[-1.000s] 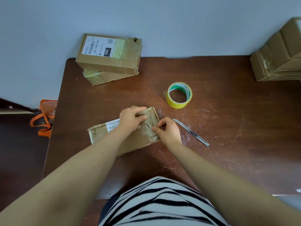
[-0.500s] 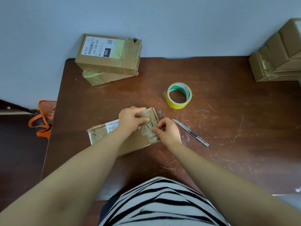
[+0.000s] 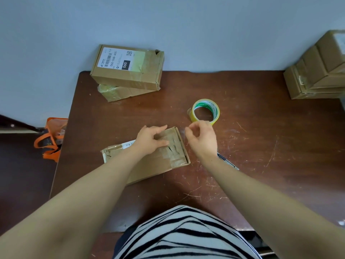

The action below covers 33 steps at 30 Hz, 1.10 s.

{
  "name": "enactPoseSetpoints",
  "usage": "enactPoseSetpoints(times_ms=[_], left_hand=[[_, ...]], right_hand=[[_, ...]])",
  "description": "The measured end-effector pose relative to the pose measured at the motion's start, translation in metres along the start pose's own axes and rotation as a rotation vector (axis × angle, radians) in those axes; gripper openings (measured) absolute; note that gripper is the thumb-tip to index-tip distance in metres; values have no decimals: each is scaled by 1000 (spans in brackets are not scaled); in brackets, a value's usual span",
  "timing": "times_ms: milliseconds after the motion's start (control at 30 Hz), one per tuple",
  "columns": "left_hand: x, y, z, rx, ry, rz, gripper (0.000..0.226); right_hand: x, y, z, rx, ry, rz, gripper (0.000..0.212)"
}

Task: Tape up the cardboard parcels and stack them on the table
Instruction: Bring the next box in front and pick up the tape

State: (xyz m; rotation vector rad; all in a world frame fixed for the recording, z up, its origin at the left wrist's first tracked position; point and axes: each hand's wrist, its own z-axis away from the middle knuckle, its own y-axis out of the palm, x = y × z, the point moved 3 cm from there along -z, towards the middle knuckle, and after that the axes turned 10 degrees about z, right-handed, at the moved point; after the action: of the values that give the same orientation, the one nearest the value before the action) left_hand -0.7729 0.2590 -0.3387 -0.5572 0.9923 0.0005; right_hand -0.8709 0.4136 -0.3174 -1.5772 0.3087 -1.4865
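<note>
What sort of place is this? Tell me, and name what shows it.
Probably a small parcel-packing station: labelled brown cardboard parcels stacked at the back left, more brown cardboard boxes piled at the right, and a yellow roll of packing tape.

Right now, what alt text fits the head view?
A person's left hand presses on a flat cardboard parcel on a brown table, while the right hand hovers beside it, fingers curled. A yellow tape roll and two stacked parcels lie beyond.
</note>
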Motion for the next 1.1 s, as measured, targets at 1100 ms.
enactPoseSetpoints(times_ms=[1100], left_hand=[[-125, 42, 5, -165, 218, 218, 11]], right_hand=[[-30, -96, 27, 332, 120, -568, 31]])
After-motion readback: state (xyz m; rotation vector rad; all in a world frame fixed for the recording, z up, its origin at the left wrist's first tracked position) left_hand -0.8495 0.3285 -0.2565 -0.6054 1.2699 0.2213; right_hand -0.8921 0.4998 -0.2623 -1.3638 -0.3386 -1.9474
